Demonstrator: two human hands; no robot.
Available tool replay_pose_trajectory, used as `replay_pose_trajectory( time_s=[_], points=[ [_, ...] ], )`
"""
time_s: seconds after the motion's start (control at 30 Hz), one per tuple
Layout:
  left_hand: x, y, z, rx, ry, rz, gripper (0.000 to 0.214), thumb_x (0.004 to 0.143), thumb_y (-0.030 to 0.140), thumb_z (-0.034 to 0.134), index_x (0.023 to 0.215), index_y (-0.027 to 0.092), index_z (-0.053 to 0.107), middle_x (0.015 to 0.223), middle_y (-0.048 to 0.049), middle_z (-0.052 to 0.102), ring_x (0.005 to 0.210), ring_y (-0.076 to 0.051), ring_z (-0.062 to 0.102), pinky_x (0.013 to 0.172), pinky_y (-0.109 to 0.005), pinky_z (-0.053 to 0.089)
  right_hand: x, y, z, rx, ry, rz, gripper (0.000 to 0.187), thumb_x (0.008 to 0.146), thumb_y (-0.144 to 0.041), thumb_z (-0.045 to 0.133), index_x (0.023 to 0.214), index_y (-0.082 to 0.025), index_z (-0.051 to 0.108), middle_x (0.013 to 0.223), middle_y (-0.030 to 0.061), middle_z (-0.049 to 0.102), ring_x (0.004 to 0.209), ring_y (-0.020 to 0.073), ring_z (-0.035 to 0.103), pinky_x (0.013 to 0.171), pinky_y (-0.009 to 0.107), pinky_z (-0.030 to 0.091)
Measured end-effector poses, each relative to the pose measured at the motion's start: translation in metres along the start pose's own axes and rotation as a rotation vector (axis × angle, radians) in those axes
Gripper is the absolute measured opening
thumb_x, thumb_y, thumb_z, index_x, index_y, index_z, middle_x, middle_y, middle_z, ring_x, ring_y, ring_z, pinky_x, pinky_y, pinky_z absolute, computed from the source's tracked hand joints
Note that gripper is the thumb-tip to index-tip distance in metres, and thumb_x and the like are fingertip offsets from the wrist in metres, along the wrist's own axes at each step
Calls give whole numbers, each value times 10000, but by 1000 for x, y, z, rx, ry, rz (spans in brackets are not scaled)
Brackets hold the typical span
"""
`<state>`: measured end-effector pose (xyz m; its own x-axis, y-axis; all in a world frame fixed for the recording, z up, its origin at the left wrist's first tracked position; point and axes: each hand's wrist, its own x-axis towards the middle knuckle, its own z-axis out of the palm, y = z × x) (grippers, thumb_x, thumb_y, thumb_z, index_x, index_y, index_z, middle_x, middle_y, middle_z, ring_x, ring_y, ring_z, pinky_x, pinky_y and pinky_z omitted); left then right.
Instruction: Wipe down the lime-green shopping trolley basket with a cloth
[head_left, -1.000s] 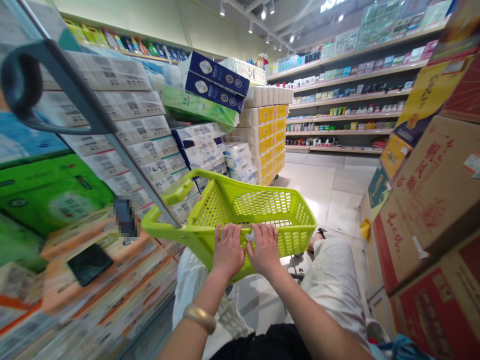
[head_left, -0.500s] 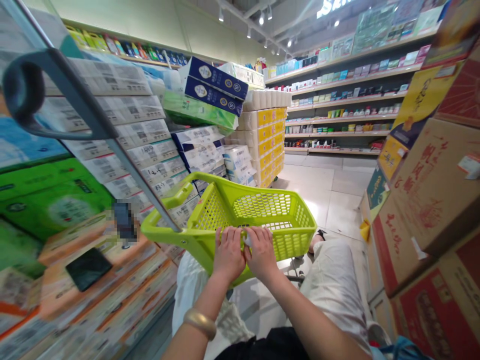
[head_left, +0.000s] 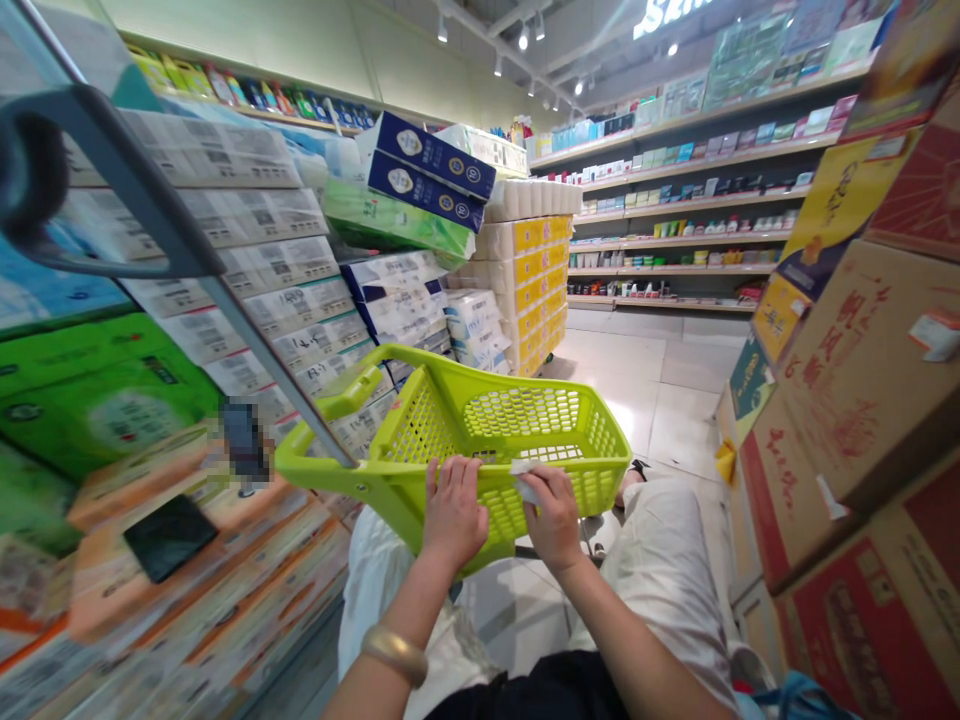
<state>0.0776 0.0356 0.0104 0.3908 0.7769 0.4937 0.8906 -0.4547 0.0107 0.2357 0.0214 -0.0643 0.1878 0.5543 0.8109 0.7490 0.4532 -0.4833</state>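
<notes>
A lime-green plastic shopping trolley basket [head_left: 604, 478] with latticed walls stands in front of my knees, nothing visible inside it. My left hand [head_left: 455, 515] has its fingers hooked over the near rim, gripping it. A short way to the right, my right hand [head_left: 553, 512] pinches a small white tissue or wipe [head_left: 526, 482] against the same rim. The fingertips partly cover that white piece. From the basket's left end a metal pole [head_left: 281, 370] slants up to a dark grey looped handle [head_left: 142, 195].
Stacked tissue packs [head_left: 247, 205] rise along the left. A black tablet-like slab [head_left: 171, 537] lies on orange-topped packs, beside a blurred-out object [head_left: 246, 440]. Cardboard cartons [head_left: 847, 370] line the right side. Stocked shelves [head_left: 690, 240] stand beyond the tiled floor [head_left: 622, 350].
My right hand has slid right along the rim, away from my left hand, and the white tissue now shows more. My left hand stays on the rim. The view has shifted slightly.
</notes>
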Motion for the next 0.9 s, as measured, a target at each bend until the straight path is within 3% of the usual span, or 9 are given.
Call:
replay_pose_trajectory(
  time_s=[0.1,0.2,0.37,0.47,0.57,0.73,0.9],
  points=[
    [-1,-1,0,-6,-2,9,519,670,109,508,1186,166,505,1160,-110,577,1214,-277,450,1162,-496,159,5,-20,13,72,-127,-109,451,787,-40,461,1169,-214,627,1107,70,631,1096,212,529,997,391,438],
    [-2,-3,0,-9,-8,18,526,673,108,506,1196,166,500,1167,-108,576,1217,-275,446,1161,-494,163,4,-19,11,89,-183,-155,481,780,-35,460,1193,-230,612,1119,59,637,1107,207,535,1005,386,440],
    [-3,-2,-1,-16,-10,17,530,667,100,502,1192,177,507,1166,-94,579,1209,-265,453,1166,-487,160,-7,16,-14,-27,-49,-58,434,783,-33,469,1126,-237,641,1088,58,637,1073,218,541,991,408,440],
    [-2,0,-1,-22,-2,3,525,663,102,503,1182,177,514,1153,-94,581,1201,-265,457,1170,-481,151,-8,22,-20,-78,28,17,390,787,-54,478,1091,-225,651,1073,71,632,1054,233,537,972,433,439],
    [-2,2,-1,-14,0,-3,516,665,107,505,1177,169,516,1155,-101,579,1206,-268,453,1171,-483,141,-5,7,-12,-50,4,50,405,779,-62,478,1115,-222,639,1072,75,628,1068,238,525,984,439,428],
    [-3,0,-3,-14,-16,2,532,669,104,504,1198,164,507,1179,-104,580,1220,-268,448,1167,-483,143,-2,-16,0,70,-158,-42,482,753,-31,468,1170,-227,609,1119,66,617,1094,221,514,992,396,433],
    [-6,0,-4,-14,-8,-7,532,670,93,498,1196,173,511,1180,-102,585,1225,-267,454,1168,-481,148,2,4,-20,25,68,70,338,786,-99,485,1077,-215,611,1023,82,580,997,234,534,913,412,456]
  ],
)
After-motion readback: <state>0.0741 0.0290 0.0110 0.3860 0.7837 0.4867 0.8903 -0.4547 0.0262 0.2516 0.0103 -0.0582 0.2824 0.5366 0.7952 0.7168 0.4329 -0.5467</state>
